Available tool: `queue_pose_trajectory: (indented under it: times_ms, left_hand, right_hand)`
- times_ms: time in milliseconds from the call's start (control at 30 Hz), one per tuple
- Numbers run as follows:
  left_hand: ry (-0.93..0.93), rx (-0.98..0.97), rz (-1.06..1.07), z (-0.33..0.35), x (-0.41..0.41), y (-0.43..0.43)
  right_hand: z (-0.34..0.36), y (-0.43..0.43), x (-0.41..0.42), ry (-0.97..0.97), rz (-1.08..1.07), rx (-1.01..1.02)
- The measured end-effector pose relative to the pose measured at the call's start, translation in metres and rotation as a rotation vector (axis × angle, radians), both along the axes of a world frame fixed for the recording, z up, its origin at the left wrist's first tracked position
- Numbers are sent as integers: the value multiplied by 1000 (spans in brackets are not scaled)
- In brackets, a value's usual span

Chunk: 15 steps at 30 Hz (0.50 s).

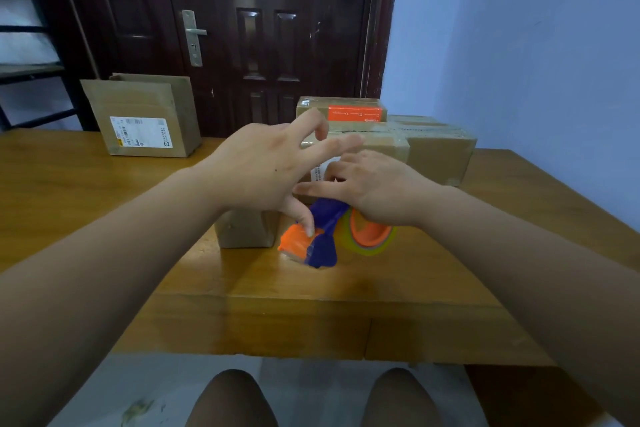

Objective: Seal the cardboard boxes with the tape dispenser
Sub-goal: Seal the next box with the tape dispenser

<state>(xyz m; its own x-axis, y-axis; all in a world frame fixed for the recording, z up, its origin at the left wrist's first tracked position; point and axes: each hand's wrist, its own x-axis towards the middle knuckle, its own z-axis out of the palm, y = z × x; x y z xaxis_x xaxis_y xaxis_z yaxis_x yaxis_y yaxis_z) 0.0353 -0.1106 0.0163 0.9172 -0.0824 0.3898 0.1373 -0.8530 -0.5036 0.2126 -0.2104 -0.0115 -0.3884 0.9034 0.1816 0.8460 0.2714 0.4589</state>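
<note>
Head view, from the nearest point outward: the person's two knees (228,399) show below the near edge of the wooden tabletop (311,305), and both bare forearms reach in over that edge toward the middle.

Around the middle of the tabletop is the tape dispenser (322,246), blue in the body with an orange nose. It is tilted nose-down toward the near edge, and its tape roll (370,236), yellowish with an orange hub, is on its right side. The right hand (377,191) lies over the blue handle from above with its fingers curled round it, holding the dispenser. Its thumb points left, and the palm hides most of the handle. The left hand (263,166) is spread wide with the fingers fanned and raised, gripping nothing. Only its thumb tip comes down to touch the orange nose.

Just left of the dispenser, under the left palm, stands a small box (242,230) of plain cardboard. Behind both hands, toward the far edge and right of the middle, lies a long box (436,152) with clear tape across its top. An orange-labelled box (311,103) sits just behind it at the far edge. Near the far left corner, well apart from the others, stands an open box (149,104) with its flap up and a white shipping label on its front.

Beyond the tabletop are a dark wooden door (270,28), a pale blue wall (519,45) to the right and a black shelf frame (27,69) at the left.
</note>
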Motion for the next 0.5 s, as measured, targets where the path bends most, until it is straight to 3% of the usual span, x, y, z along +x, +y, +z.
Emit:
queue_pose_trajectory:
  times_ms: [133, 267, 500]
  left_hand:
    - [0, 20, -41, 2, -2, 5]
    - [46, 169, -128, -3, -5, 13]
    - [105, 184, -219, -8, -6, 18]
  right_hand:
    - [-10, -3, -6, 92, -47, -171]
    - [-18, -6, -17, 151, -92, -350]
    - [-20, -9, -25, 236, -90, -369]
